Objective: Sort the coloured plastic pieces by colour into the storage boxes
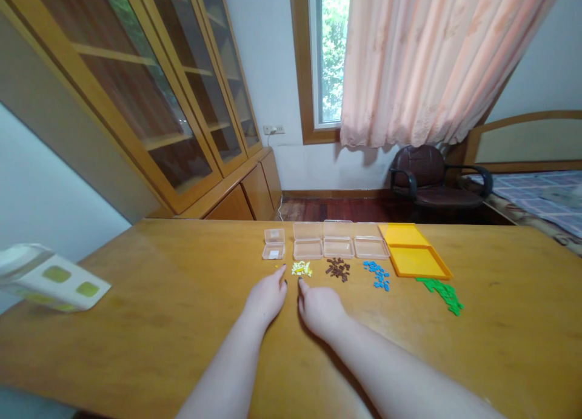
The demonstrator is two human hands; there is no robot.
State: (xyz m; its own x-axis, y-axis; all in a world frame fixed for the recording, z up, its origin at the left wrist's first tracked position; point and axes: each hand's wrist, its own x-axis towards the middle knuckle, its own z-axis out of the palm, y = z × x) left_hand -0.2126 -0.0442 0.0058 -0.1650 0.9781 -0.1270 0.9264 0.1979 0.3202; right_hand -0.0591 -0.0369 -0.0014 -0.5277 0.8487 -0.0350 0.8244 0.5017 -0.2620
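My left hand [267, 296] rests on the table with its index finger stretched forward and thumb apart, holding nothing I can see. A small orange-yellow piece [277, 267] lies by that fingertip. My right hand [321, 307] points its index finger at the near edge of a pile of pale yellow and white pieces [301, 268]; its other fingers look curled and partly hidden. To the right lie piles of brown pieces [337, 269], blue pieces [377, 275] and green pieces [443, 293]. Behind the piles stand open clear boxes, including a small one [273, 251] nearest my left hand.
Larger clear lidded boxes [308, 249] and an open yellow box [421, 261] line the table's far side. A white carton with green squares [59, 278] lies at the left. Beyond the wooden table [182, 298] are a glass-door cabinet [195, 85] and an armchair [422, 173].
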